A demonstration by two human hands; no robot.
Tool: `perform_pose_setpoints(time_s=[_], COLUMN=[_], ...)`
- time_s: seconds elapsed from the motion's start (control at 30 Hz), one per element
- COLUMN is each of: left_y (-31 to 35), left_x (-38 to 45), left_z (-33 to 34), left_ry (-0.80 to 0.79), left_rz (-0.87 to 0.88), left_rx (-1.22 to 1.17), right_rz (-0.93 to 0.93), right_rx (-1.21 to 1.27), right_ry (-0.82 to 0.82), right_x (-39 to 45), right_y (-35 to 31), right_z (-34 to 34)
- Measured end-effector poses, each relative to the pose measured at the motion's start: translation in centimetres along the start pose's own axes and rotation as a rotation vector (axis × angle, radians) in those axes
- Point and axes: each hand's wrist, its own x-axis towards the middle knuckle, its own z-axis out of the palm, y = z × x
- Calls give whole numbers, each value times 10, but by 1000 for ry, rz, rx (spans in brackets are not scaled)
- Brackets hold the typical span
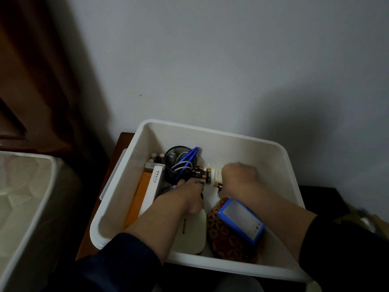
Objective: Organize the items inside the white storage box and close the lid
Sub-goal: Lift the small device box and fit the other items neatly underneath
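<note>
The white storage box [290, 165] stands open on a dark wooden table [120, 142]. Inside at the back left is a black mesh cup [174, 175] with blue pens [189, 157]; loose batteries [200, 172] lie beside it. My left hand [189, 193] reaches down to the cup's base, its fingertips hidden. My right hand [237, 178] is curled like a fist over a white adapter [217, 174], and a battery [218, 185] pokes out at its left side. A white case [191, 232], a patterned brown pouch [227, 239] and a blue box [242, 220] lie at the front.
An orange box [139, 199] and a long white carton [154, 186] lean along the box's left wall, with small bottles [156, 158] behind them. A large whitish container [27, 207] stands to the left. The wall is close behind. A white flat edge [111, 175] shows beside the box's left wall.
</note>
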Motion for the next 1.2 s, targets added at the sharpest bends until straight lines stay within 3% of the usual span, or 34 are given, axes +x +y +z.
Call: perform_pose_setpoints(time_s=[0.3, 0.9, 1.0, 1.1, 1.2], left_y=[3, 6, 6, 7, 12], left_x=[-2, -6, -6, -6, -8], left_z=[-2, -6, -7, -7, -9], left_ry=[0, 48, 99, 149, 209], left_rz=[-7, 2, 30, 104, 193], left_rx=[9, 10, -18, -199, -487], right_rz=[-36, -323, -296, -197, -67], right_rx=[16, 56, 298, 772, 1202], right_ry=[-10, 8, 27, 12, -167], right_x=[6, 8, 11, 14, 12], right_y=[-8, 0, 13, 32, 46], right_z=[4, 9, 5, -1, -5])
